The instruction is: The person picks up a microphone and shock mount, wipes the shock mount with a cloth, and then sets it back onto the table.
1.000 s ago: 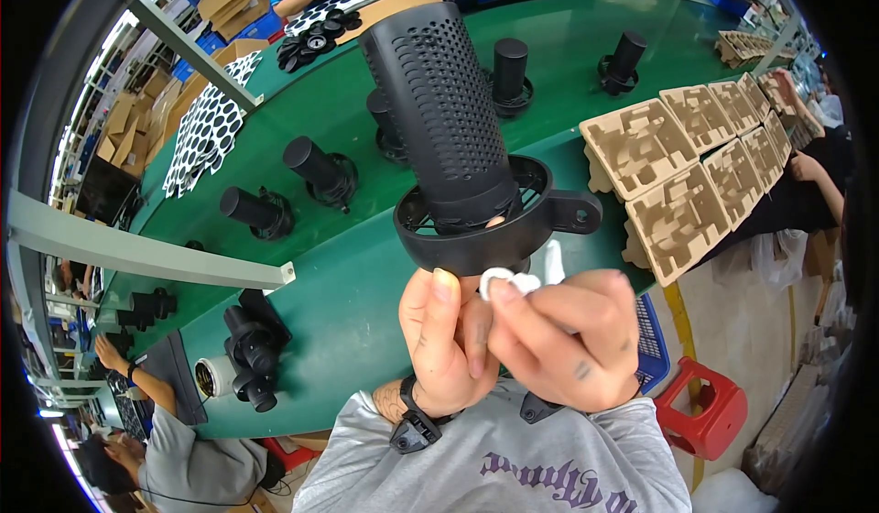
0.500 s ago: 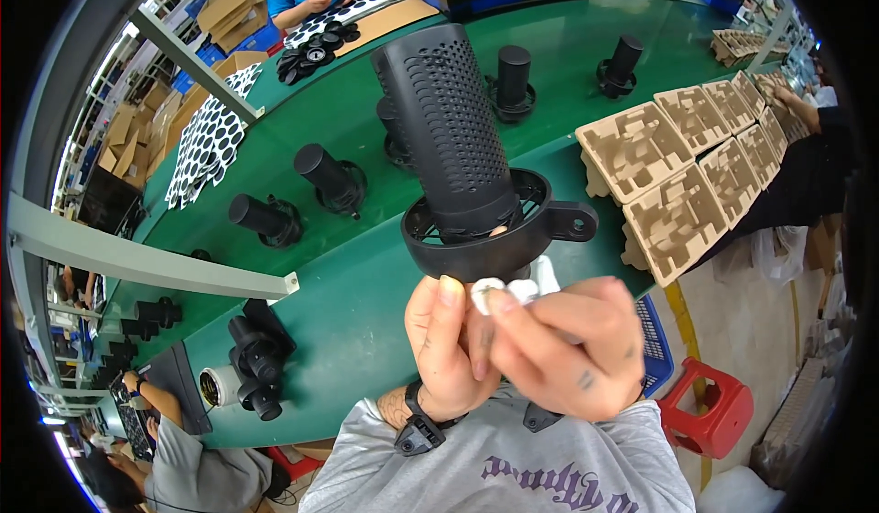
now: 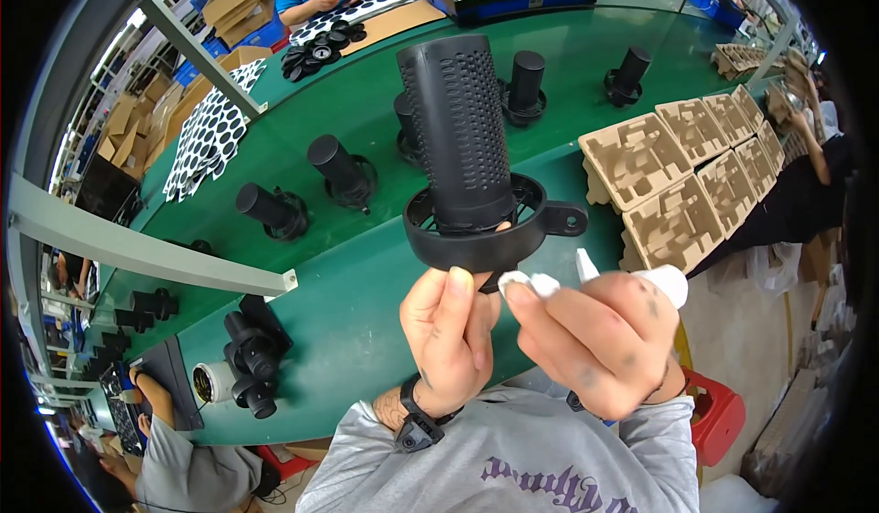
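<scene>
Black perforated tube point(image 3: 460, 128) (ringed base) gripped by left hand point(image 3: 449, 339); right hand point(image 3: 600, 339) pinches white cloth point(image 3: 531, 283)

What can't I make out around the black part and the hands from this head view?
- Underside of the black perforated cylinder part: hidden by the left hand.
- White item at the right hand: mostly covered by fingers, kind unclear.
- Black parts at the left rim: small, bent by fisheye.
</scene>
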Motion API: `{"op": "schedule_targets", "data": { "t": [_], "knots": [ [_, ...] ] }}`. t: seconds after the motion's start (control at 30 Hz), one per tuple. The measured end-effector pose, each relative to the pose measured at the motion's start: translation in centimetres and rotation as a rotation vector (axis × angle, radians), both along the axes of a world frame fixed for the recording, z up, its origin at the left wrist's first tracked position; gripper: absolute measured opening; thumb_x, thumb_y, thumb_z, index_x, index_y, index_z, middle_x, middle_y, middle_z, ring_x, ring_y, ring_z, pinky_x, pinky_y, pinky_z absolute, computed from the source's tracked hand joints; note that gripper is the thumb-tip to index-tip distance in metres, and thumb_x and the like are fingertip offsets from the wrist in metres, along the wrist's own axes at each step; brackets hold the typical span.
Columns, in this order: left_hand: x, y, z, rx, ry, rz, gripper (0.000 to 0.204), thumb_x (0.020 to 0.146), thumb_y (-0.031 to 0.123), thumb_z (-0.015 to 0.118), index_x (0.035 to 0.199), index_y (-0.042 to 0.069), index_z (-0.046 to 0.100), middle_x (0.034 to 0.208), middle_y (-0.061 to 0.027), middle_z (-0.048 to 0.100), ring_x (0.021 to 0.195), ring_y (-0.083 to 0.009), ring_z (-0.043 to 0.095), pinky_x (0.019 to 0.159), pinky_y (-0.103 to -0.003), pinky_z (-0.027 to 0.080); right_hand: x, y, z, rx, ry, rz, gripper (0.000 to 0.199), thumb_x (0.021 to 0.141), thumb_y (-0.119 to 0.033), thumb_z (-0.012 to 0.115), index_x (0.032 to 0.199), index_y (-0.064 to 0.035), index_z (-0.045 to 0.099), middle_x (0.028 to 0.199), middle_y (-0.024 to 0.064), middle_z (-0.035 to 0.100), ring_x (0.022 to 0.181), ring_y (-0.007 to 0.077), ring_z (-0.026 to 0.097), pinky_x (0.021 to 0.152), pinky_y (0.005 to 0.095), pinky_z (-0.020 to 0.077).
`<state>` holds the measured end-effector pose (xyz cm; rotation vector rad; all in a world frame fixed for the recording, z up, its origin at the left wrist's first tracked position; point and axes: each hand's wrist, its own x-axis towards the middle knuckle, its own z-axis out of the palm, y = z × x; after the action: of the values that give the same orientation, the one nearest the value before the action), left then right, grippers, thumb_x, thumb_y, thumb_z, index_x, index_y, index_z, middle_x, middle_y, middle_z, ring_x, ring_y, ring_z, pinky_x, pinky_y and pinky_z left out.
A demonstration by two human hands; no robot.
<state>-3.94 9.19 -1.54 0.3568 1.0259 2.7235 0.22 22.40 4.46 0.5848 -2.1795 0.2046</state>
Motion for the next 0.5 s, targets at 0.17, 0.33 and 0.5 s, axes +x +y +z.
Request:
{"op": "schedule_targets", "data": {
  "t": [0.17, 0.33, 0.5],
  "knots": [
    [0.5, -0.3, 0.6, -0.1, 0.067, 0.004, 0.027, 0.1, 0.025, 0.04, 0.093, 0.002, 0.051, 0.068, -0.0075, 0.056, 0.035, -0.0023, 0.031, 0.037, -0.02, 0.024, -0.8, 0.2, 0.4, 0.006, 0.112, 0.037, 0.039, 0.052, 0.001, 0.07, 0.091, -0.0013, 0.071, 0.086, 0.0023, 0.059, 0.058, 0.015, 0.047, 0.047, 0.0251, 0.0375],
    [0.3, -0.5, 0.5, -0.034, 0.047, -0.005, 0.026, 0.1, 0.023, 0.043, 0.099, -0.001, 0.053, 0.063, -0.0043, 0.06, 0.036, -0.0021, 0.031, 0.039, -0.02, 0.024, 0.0, 0.2, 0.0, 0.043, 0.016, 0.018, 0.035, 0.051, 0.003, 0.07, 0.086, -0.0004, 0.07, 0.087, 0.0036, 0.06, 0.059, 0.0146, 0.047, 0.046, 0.0243, 0.0378],
    [0.4, -0.9, -0.2, -0.04, 0.141, -0.036, 0.029, 0.101, 0.027, 0.039, 0.1, 0.001, 0.052, 0.087, -0.0088, 0.067, 0.035, -0.0029, 0.032, 0.038, -0.018, 0.026, 0.1, 0.0, 0.1, -0.001, 0.067, 0.03, 0.036, 0.05, 0.003, 0.069, 0.086, -0.0011, 0.07, 0.085, 0.0029, 0.06, 0.059, 0.0138, 0.047, 0.048, 0.0243, 0.0377]
  ]
}}
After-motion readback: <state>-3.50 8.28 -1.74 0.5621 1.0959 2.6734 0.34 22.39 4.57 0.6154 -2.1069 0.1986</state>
